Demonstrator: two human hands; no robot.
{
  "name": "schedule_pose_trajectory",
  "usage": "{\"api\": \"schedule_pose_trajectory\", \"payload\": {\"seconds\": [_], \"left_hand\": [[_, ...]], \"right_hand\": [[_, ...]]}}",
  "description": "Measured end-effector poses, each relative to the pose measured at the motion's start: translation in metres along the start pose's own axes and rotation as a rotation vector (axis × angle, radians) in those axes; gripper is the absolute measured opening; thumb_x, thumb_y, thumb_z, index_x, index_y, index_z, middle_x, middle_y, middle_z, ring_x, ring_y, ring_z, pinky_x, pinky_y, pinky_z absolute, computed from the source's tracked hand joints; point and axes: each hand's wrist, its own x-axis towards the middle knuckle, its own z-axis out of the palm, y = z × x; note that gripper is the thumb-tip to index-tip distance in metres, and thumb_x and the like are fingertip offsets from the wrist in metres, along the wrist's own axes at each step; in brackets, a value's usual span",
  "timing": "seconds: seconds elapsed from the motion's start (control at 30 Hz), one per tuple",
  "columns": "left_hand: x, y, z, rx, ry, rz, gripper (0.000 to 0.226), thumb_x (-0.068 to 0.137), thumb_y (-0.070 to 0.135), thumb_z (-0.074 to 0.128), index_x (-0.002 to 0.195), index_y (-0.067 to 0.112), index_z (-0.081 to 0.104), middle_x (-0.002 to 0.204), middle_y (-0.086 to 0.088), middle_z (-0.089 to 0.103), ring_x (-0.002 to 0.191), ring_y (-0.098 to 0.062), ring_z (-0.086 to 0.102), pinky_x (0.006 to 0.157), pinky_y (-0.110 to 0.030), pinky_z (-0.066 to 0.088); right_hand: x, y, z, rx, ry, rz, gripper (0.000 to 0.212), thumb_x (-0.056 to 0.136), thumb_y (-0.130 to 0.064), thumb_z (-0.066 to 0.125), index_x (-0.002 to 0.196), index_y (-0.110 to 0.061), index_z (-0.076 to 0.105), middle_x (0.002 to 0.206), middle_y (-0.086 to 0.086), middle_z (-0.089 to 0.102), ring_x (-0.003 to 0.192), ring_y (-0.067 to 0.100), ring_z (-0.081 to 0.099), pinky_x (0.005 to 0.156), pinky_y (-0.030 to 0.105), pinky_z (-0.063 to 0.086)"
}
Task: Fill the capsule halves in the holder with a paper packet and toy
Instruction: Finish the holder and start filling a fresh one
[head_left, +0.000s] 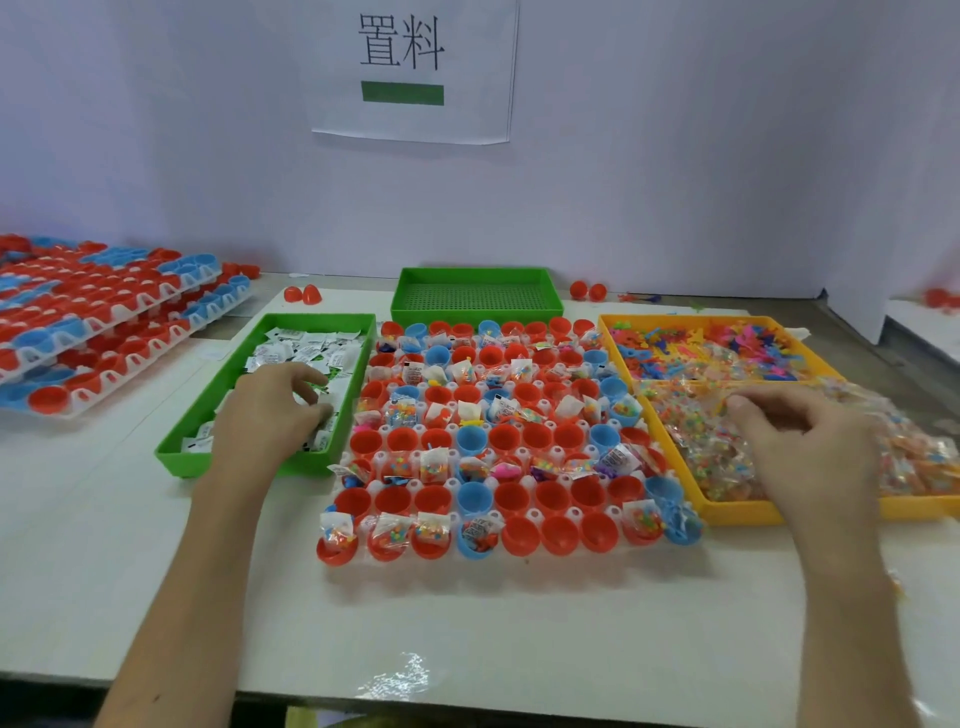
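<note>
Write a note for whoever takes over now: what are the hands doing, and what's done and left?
Left hand: in the green tray, fingers curled over the paper packets; grip unclear.
Right hand: in the yellow tray, fingers curled on the clear bead bags; grip unclear.
Holder: between both trays.
Done: many capsule halves hold packets or bags.
Left: three red halves in the front row are empty, as are whole rows behind.

We see red and blue capsule halves (552, 496) sitting open-side up in the white holder (574, 513), alternate rows stuffed, flanked by paper packets (311, 348) in a green tray (182, 462) and bagged toys (711, 447) in a yellow tray (737, 512).
</note>
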Motion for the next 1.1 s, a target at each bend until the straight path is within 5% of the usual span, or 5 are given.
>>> {"api": "schedule_pose_trajectory", "payload": {"seconds": [0.13,0.43,0.67,0.9,1.1], "left_hand": [[0.0,-0.003,0.002,0.0,0.051,0.026,0.031,0.083,0.014,0.078,0.112,0.022,0.073,0.076,0.015,0.06,0.067,-0.011,0.061,0.072,-0.037,0.056],[-0.004,-0.003,0.008,-0.165,0.279,0.101,0.013,0.09,0.007,0.068,0.09,0.014,0.078,0.093,-0.006,0.073,0.072,-0.014,0.059,0.073,-0.031,0.045],[-0.019,0.013,-0.008,-0.348,0.407,0.114,0.013,0.091,0.013,0.071,0.102,0.013,0.077,0.096,-0.006,0.074,0.071,-0.01,0.06,0.066,-0.015,0.044],[-0.079,0.095,-0.038,-0.964,0.158,0.219,0.013,0.082,0.014,0.079,0.083,0.027,0.078,0.073,0.002,0.075,0.065,-0.01,0.07,0.063,-0.016,0.055],[-0.116,0.134,-0.031,-1.102,-0.001,0.258,0.01,0.084,0.011,0.076,0.084,0.02,0.08,0.074,-0.003,0.076,0.072,-0.018,0.073,0.068,-0.023,0.058]], "right_hand": [[-0.003,-0.004,0.0,0.089,0.055,-0.042,0.016,0.088,-0.014,0.07,0.085,-0.03,0.07,0.08,-0.021,0.066,0.074,-0.014,0.061,0.067,-0.002,0.041],[-0.018,-0.037,0.017,0.29,-0.104,-0.108,0.016,0.09,-0.016,0.071,0.087,-0.031,0.074,0.085,-0.016,0.073,0.083,0.004,0.068,0.07,0.008,0.049],[-0.037,-0.063,0.027,0.439,-0.276,-0.131,0.018,0.089,-0.011,0.07,0.086,-0.027,0.074,0.082,-0.017,0.073,0.081,0.003,0.07,0.071,0.012,0.053],[-0.043,-0.1,0.028,0.722,-0.39,-0.097,0.013,0.076,-0.031,0.074,0.084,-0.021,0.078,0.081,-0.001,0.077,0.076,0.012,0.073,0.07,0.016,0.055],[-0.05,-0.118,0.024,0.749,-0.43,-0.164,0.013,0.079,-0.025,0.072,0.089,-0.021,0.079,0.087,-0.003,0.077,0.083,0.012,0.073,0.073,0.016,0.055]]}}
